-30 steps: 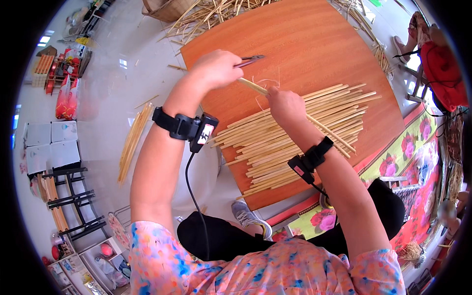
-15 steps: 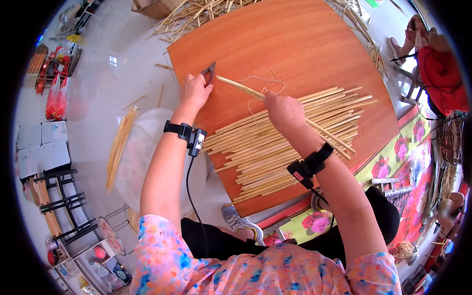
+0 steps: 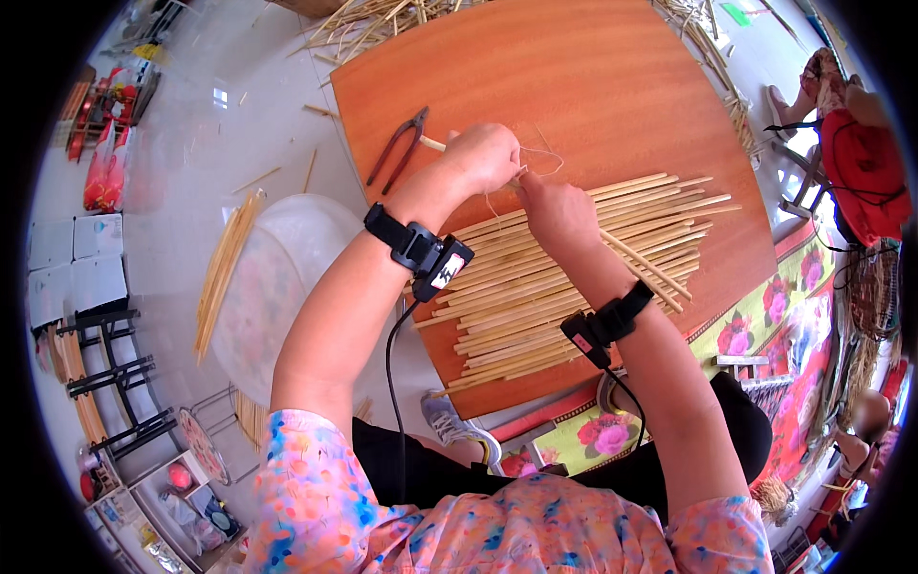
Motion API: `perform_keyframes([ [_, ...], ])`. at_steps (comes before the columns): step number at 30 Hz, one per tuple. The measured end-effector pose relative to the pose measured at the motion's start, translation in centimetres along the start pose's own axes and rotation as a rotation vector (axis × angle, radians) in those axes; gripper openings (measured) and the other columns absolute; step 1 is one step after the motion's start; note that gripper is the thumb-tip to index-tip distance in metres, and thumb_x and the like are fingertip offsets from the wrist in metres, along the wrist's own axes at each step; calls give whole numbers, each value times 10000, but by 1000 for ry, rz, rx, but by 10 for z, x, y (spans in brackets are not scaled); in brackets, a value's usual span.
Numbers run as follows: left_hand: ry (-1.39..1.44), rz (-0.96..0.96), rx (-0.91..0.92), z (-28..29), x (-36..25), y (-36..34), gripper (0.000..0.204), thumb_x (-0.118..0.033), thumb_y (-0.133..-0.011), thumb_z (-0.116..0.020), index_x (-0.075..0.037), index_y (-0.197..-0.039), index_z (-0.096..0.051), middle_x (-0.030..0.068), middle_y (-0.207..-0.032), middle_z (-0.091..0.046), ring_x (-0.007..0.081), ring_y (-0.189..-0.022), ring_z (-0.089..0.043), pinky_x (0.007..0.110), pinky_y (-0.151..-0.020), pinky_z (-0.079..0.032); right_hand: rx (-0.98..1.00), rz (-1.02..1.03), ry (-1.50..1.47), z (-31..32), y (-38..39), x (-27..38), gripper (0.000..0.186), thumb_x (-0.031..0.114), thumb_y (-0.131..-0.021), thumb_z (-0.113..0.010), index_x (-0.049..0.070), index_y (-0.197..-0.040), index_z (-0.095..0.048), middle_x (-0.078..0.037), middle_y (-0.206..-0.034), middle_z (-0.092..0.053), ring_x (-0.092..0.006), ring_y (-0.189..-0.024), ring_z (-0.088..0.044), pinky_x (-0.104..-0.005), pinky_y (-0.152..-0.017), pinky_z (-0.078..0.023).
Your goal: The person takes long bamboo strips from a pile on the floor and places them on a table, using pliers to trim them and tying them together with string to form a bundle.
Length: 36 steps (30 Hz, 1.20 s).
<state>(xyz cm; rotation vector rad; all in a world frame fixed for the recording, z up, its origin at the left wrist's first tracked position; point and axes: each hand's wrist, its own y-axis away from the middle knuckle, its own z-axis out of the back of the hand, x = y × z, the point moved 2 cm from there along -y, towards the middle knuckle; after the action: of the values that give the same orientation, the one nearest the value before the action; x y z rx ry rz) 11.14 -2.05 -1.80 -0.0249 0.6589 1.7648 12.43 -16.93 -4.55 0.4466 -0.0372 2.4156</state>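
Note:
My right hand (image 3: 559, 218) is closed around a few pale straw stalks (image 3: 643, 266), which stick out past its wrist side. Against its fingertips, my left hand (image 3: 486, 156) is closed too, its fingers pinched together; what they pinch is hidden. A pale stalk end (image 3: 432, 143) shows beyond the left hand. Thin white string (image 3: 547, 153) loops out from where the hands meet. Left of the hands, pliers (image 3: 400, 151) with dark red handles lie on the wooden table (image 3: 535, 67). Below the hands, many cut stalks (image 3: 516, 316) lie side by side in a row.
A whitish translucent round thing (image 3: 277, 277) and a stalk bundle (image 3: 228, 273) are left of the table. Loose straw (image 3: 392, 24) lies past the far edge. A flowered mat (image 3: 602, 435) borders the near right side. Another person (image 3: 827, 96) is at far right.
My left hand has left the pliers, which now lie on the table, and moved right to meet my right hand. My right hand has stayed nearly in place with the stalks.

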Motion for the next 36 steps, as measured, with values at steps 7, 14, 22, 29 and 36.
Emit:
perform_keyframes([
  [7, -32, -72, -273, -4, -7, -1, 107, -190, -878, -572, -97, -878, -624, 55, -960, -636, 277, -998, -589, 496, -835, -401, 72, 102, 40, -13, -5, 0, 101, 161, -906, -504, 94, -954, -563, -113, -709, -667, -304, -689, -684, -435, -579, -536],
  [14, 21, 26, -218, 0, -5, -13, 156, -220, -910, -522, -103, -915, -625, 85, -934, -680, 298, -934, -626, 515, -842, -404, 70, 203, 61, -12, -14, -3, 97, 170, -898, -517, 98, -930, -573, -107, -716, -667, -310, -682, -681, -441, -577, -533],
  [22, 17, 87, -342, -2, 12, -14, 197, -259, -936, -491, -119, -967, -626, 103, -933, -693, 325, -935, -637, 516, -847, -434, 176, 314, 130, -7, -29, -13, 91, 159, -882, -530, 91, -928, -569, -123, -730, -661, -337, -714, -673, -454, -590, -529],
  [29, -14, 119, -346, -2, 13, -16, 215, -252, -935, -497, -100, -985, -642, 132, -941, -694, 341, -932, -643, 509, -832, -459, 211, 388, 118, -4, -29, -16, 104, 168, -885, -532, 90, -917, -593, -133, -756, -665, -349, -756, -667, -469, -607, -514],
  [36, -5, 105, -304, -14, 22, -25, 230, -218, -920, -502, -45, -953, -650, 185, -957, -682, 369, -928, -639, 488, -804, -491, 96, 456, 176, -11, -31, -17, 99, 148, -857, -563, 118, -888, -651, -79, -896, -636, -301, -909, -637, -438, -753, -508],
])
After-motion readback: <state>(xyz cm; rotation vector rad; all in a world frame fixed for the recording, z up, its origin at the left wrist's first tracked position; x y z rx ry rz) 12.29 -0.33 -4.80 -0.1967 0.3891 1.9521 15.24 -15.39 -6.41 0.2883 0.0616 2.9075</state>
